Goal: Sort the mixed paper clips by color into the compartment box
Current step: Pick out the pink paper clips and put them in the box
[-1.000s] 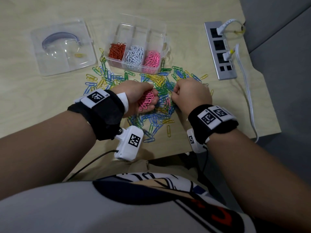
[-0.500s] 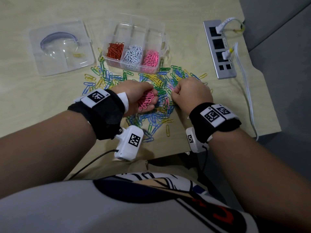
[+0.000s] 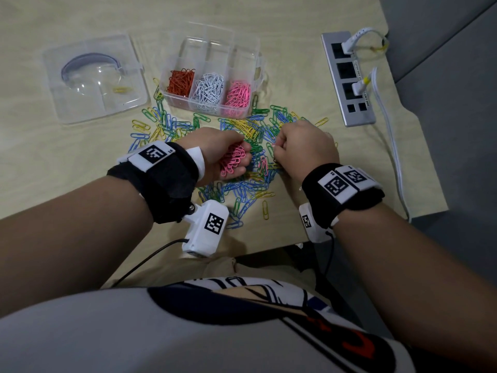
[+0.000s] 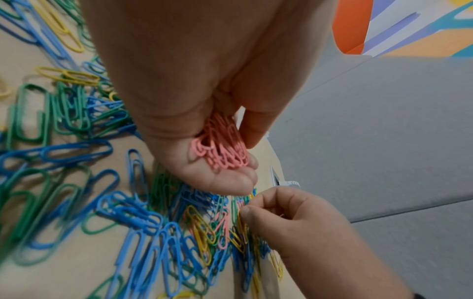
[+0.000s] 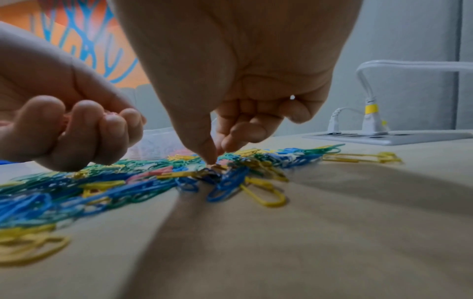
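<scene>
Here a pale wooden table (image 3: 40, 162) meets grey wall (image 3: 457, 63); left hand (image 3: 215, 152) cups pink clips (image 3: 232, 160), right hand (image 3: 304, 146) pinches unclearly.

Left hand (image 3: 220, 154) cupped, right hand (image 3: 304, 149) pinching.

The light is soft and rather dim, coming from above. In the right wrist view, long dark shadows spread over the pale wooden table (image 5: 332, 232), and the near blue, green and yellow paper clips (image 5: 38, 206) are blurred. The head view is sharp but bends at the edges. Weak glare lies on the clear plastic lid (image 3: 94, 79).
</scene>
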A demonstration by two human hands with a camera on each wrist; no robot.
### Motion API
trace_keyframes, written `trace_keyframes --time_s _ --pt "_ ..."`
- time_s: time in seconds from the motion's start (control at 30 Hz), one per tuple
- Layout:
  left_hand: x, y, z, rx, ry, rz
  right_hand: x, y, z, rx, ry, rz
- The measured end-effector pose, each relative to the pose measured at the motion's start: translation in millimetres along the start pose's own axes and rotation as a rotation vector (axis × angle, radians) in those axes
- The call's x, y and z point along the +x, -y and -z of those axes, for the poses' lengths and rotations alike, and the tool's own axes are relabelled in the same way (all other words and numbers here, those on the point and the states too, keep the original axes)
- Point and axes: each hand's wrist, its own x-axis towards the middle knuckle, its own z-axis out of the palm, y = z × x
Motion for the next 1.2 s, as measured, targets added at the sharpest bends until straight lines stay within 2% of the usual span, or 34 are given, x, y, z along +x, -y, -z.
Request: trace_keyframes --time_s 0.13,0.27,0.53,0.73,1.0,1.2 --pt "1.0 -0.6 0.7 -0.007 -0.009 -0.003 -1.0 -5.2 2.9 0.019 0.041 -0.036" --pt "2.3 0.4 -0.7 -0.014 -0.015 0.005 -0.1 -3.3 0.9 -0.073 0.054 -0.002" --pt "4.1 1.7 -0.3 -0.017 -0.008 0.006 -9.1 -6.1 0.0 -0.072 0.033 0.029" --pt "3.6 1.0 -1.9 -0.011 -0.026 0.004 -9.7 -0.9 -5.5 -0.167 0.014 0.08" --pt "2.1 1.9 -3.5 -0.013 -0.02 -0.002 -4.6 2.3 -9.4 -0.243 0.057 0.115" --pt "2.3 1.7 0.4 -0.024 -0.02 -0.002 -7.3 1.6 -2.3 -0.14 0.047 0.056"
